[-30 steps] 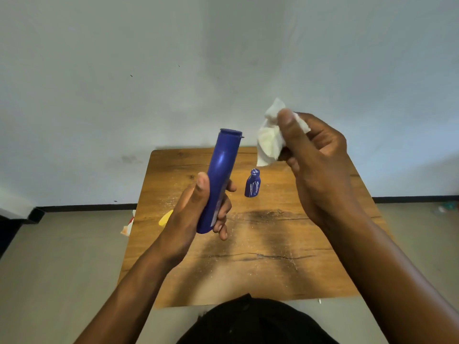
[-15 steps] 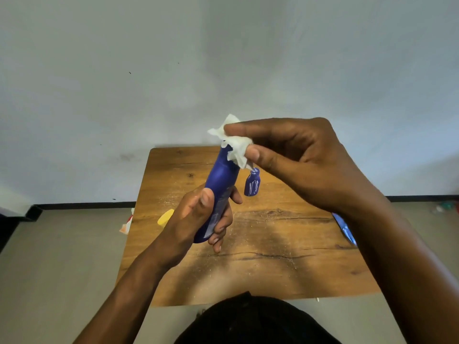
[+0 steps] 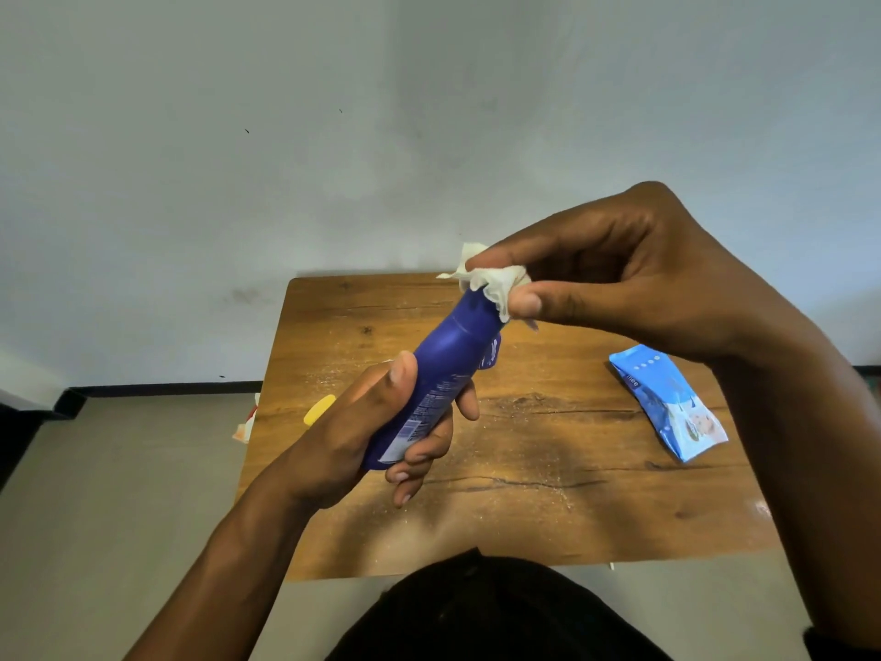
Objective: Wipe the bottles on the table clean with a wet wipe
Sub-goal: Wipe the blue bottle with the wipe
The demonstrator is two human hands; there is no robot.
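Observation:
My left hand (image 3: 362,431) grips the lower half of a tall blue bottle (image 3: 448,364), which tilts up and to the right above the wooden table (image 3: 548,493). My right hand (image 3: 619,274) pinches a white wet wipe (image 3: 491,279) between thumb and fingers and presses it around the bottle's top end, which the wipe covers. A small blue bottle (image 3: 495,356) on the table shows only as a sliver behind the tall one.
A blue pack of wet wipes (image 3: 667,403) lies on the table's right side. A yellow object (image 3: 318,409) peeks out at the table's left edge, behind my left hand. The wall stands just beyond the table's far edge.
My right hand brought the wipe from the right onto the tall bottle's top and keeps rubbing there. The bottle now tilts more to the right. The wipes pack has come into sight.

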